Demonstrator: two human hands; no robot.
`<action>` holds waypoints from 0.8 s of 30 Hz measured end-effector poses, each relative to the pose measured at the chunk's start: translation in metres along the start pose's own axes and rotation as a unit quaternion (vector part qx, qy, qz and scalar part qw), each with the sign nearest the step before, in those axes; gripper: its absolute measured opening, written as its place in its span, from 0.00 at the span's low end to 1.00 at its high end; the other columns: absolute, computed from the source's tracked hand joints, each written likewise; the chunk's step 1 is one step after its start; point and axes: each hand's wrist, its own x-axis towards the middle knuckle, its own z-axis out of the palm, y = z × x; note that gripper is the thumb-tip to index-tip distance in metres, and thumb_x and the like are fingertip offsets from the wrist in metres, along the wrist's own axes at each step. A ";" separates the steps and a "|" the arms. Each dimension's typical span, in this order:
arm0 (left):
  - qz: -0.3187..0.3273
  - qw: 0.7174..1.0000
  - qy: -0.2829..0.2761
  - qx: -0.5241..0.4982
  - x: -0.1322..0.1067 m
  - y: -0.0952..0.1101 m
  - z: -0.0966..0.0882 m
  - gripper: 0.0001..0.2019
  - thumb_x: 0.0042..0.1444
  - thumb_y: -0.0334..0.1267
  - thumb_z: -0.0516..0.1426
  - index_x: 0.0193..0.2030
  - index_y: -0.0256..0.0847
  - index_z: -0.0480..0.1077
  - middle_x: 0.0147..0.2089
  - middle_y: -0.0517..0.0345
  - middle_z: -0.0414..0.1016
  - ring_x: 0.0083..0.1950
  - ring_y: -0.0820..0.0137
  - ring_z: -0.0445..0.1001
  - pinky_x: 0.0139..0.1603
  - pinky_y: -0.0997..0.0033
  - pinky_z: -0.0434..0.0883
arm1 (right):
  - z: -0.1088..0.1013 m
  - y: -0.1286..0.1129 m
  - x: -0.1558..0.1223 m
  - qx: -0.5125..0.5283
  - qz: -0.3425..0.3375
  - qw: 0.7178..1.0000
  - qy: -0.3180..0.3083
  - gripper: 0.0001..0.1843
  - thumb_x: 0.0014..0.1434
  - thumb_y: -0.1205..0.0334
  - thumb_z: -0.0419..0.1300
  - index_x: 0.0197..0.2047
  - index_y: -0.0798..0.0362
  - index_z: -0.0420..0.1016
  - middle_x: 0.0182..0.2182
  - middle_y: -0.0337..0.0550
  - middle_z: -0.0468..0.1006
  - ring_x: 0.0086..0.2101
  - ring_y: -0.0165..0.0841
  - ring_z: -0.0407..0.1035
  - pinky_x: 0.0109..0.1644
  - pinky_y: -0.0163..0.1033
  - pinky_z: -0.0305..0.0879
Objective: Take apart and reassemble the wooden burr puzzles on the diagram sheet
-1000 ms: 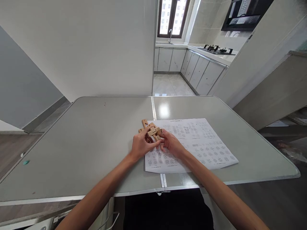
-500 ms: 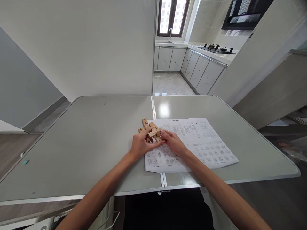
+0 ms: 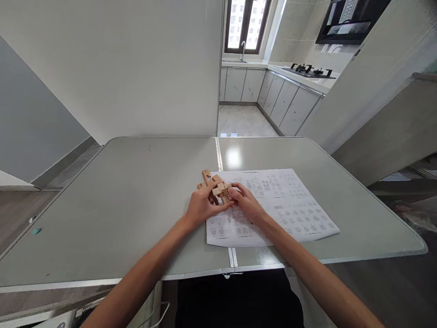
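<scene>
A small wooden interlocking puzzle (image 3: 218, 188) made of notched tan bars sits between my two hands at the far left corner of a printed sheet (image 3: 283, 205). My left hand (image 3: 200, 206) grips it from the left with curled fingers. My right hand (image 3: 246, 203) pinches its right side with fingertips. More loose wooden bars (image 3: 205, 176) lie just beyond, touching the puzzle's far side. Parts of the puzzle are hidden by my fingers.
The grey folding table (image 3: 119, 205) has a metal seam down the middle and rounded metal edges. A small teal object (image 3: 37, 231) lies at the far left edge. Beyond the table stand a white wall and a kitchen with a counter, a sink and a hob.
My right hand's fingers shifted slightly up onto the puzzle's right side, and the puzzle turned a little. My left hand stayed put.
</scene>
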 end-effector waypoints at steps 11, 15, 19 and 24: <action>0.028 0.999 0.016 0.016 -0.005 0.000 0.000 0.31 0.53 0.53 0.69 0.60 0.43 0.74 0.30 0.63 0.80 0.25 0.73 0.75 0.31 0.74 0.72 | 0.006 -0.014 -0.007 -0.023 -0.017 1.000 -0.010 0.27 0.56 0.41 0.72 0.49 0.47 0.70 0.39 0.42 0.83 0.35 0.35 0.74 0.38 0.39 0.68; 0.027 0.999 0.030 0.003 -0.006 0.000 0.000 0.31 0.52 0.53 0.70 0.60 0.42 0.74 0.30 0.63 0.80 0.25 0.73 0.74 0.30 0.74 0.73 | 0.006 -0.016 -0.006 -0.012 -0.004 0.999 -0.029 0.26 0.58 0.42 0.71 0.51 0.47 0.70 0.42 0.43 0.84 0.37 0.36 0.77 0.42 0.42 0.72; 0.022 0.999 0.028 0.027 -0.006 0.001 0.000 0.29 0.53 0.51 0.69 0.60 0.43 0.73 0.31 0.62 0.81 0.25 0.73 0.73 0.30 0.73 0.73 | 0.009 -0.016 -0.008 -0.013 0.007 0.999 -0.049 0.26 0.60 0.43 0.70 0.53 0.47 0.69 0.44 0.45 0.85 0.44 0.40 0.79 0.50 0.46 0.74; 0.021 1.000 0.009 0.016 -0.004 -0.001 -0.003 0.28 0.54 0.47 0.68 0.61 0.43 0.73 0.33 0.61 0.82 0.25 0.73 0.73 0.30 0.73 0.74 | 0.015 -0.010 -0.008 -0.025 -0.012 0.999 -0.040 0.29 0.61 0.39 0.68 0.56 0.45 0.68 0.45 0.46 0.84 0.46 0.41 0.79 0.53 0.47 0.74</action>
